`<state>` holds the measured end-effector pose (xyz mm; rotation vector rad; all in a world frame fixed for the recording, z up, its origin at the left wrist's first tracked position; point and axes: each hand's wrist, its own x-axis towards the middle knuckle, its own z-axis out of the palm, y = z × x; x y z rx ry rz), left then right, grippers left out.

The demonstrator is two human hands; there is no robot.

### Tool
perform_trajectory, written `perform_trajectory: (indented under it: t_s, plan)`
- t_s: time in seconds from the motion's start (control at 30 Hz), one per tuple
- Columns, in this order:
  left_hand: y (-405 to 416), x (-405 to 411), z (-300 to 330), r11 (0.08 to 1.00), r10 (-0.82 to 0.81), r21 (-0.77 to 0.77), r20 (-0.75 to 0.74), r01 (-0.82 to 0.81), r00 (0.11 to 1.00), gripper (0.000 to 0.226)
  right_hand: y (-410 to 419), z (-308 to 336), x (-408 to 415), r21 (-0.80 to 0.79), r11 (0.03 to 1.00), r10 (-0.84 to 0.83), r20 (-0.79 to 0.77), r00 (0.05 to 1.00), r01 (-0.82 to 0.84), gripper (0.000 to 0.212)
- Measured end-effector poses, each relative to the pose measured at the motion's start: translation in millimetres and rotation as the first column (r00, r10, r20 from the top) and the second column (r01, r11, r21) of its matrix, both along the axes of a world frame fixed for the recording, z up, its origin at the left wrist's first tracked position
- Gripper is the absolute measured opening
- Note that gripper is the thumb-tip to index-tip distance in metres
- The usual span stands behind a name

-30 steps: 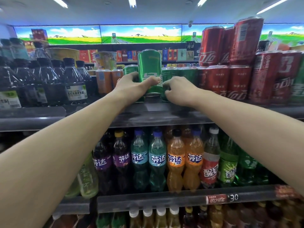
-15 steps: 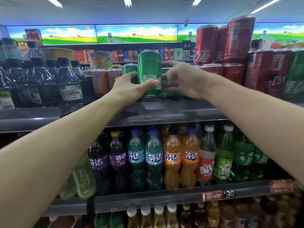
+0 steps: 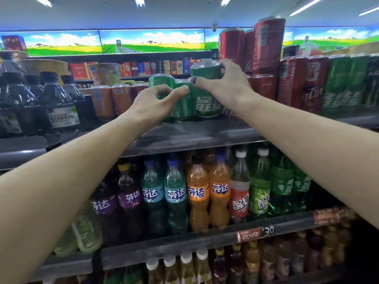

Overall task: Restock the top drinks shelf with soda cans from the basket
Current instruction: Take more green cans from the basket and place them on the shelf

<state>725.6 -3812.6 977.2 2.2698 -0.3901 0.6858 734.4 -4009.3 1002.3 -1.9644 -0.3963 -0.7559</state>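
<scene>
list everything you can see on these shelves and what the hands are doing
green soda cans: several, green, top shelf centre; one raised can stands on top of another
red cola cans: many, red, top shelf right, stacked in two tiers
green cans at far right: a few, blurred
orange cans: about three, left of the green ones
dark bottles: several, top shelf left
top shelf: one, grey
soda bottles: a row of purple, teal, orange, red, green, middle shelf
price tag: one, red, middle shelf edge
bottles below: several, partly cut off
left hand: fingers curled loosely in front of the green cans; contact unclear
right hand: grips the raised can
</scene>
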Motion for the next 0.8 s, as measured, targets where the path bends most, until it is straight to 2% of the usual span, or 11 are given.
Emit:
perform_trajectory:
  t_s: [0.17,0.37,0.5,0.53,0.6,0.67,0.73,0.8]
  plan:
    - [-5.4,1.7,0.0,1.0,-0.006,-0.003,-0.024,0.006,1.0,0.016,-6.9,-17.2,7.2,-0.206,0.974,-0.082,0.066,0.994,0.094,0.061]
    - [-10.7,2.6,-0.7,0.998,-0.022,0.055,-0.052,0.025,0.998,0.031,-1.8,-22.2,10.6,-0.412,0.874,-0.215,0.148,0.965,0.258,0.072]
    - [-11.1,-2.0,-2.5,0.983,-0.047,0.174,-0.06,0.057,0.997,0.027,-3.6,-18.9,9.2,-0.53,0.701,-0.301,0.387,0.872,0.477,0.067]
    - [-10.0,-1.5,-3.6,0.978,-0.053,0.196,-0.067,0.065,0.996,0.025,-4.4,-19.5,9.0,-0.523,0.696,-0.304,0.405,0.862,0.491,0.062]
    - [-8.5,-2.3,-4.1,0.972,-0.052,0.224,-0.072,0.067,0.996,0.017,-5.7,-22.0,8.9,-0.499,0.746,-0.28,0.366,0.888,0.441,0.055]
    - [-7.3,-3.4,-3.1,0.975,-0.039,0.217,-0.071,0.053,0.997,0.01,-6.4,-24.9,7.6,-0.471,0.777,-0.268,0.352,0.897,0.418,0.054]
    - [-5.0,-2.7,-0.8,0.981,-0.009,0.191,-0.049,0.018,0.999,0.025,-6.6,-28.6,4.6,-0.407,0.811,-0.279,0.362,0.89,0.42,0.053]
    - [-3.3,-0.8,0.5,0.986,0.017,0.168,-0.039,-0.01,0.999,0.038,-7.4,-34.4,2.7,-0.347,0.85,-0.278,0.342,0.898,0.395,0.042]
